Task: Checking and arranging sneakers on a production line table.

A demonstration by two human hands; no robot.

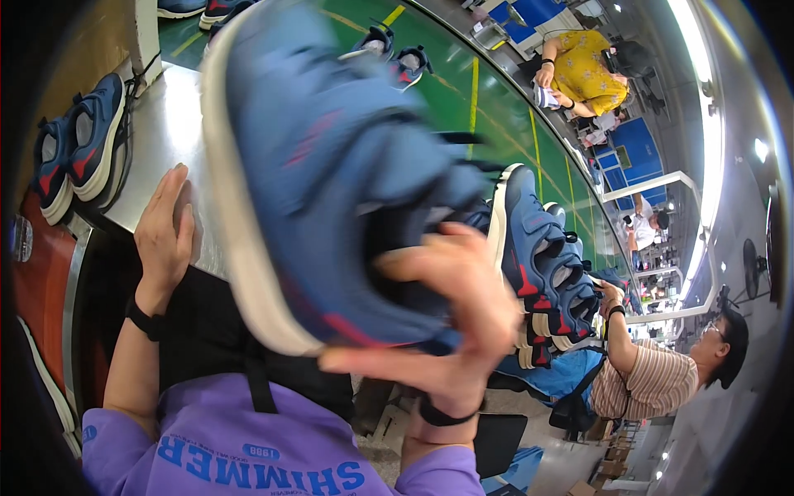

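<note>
A blue sneaker [289, 165] with a white sole and red accents fills the middle of the view, close up and smeared by motion. My right hand [471, 306] grips it at the heel, some fingers inside the collar and the thumb under the sole edge. My left hand [165, 231] is held edge-on at the metal tabletop [169, 124], its fingers stretched out and holding nothing. Whether it rests on the metal, I cannot tell. Beyond it at the left stands a pair of similar blue sneakers [91, 149].
A green conveyor belt [496, 124] with yellow lines runs past the table, carrying sneakers [409, 66]. Several blue sneakers [533, 240] are bunched right of my right hand. A person in a striped shirt [662, 376] reaches toward them; another in yellow [583, 70] works across the belt.
</note>
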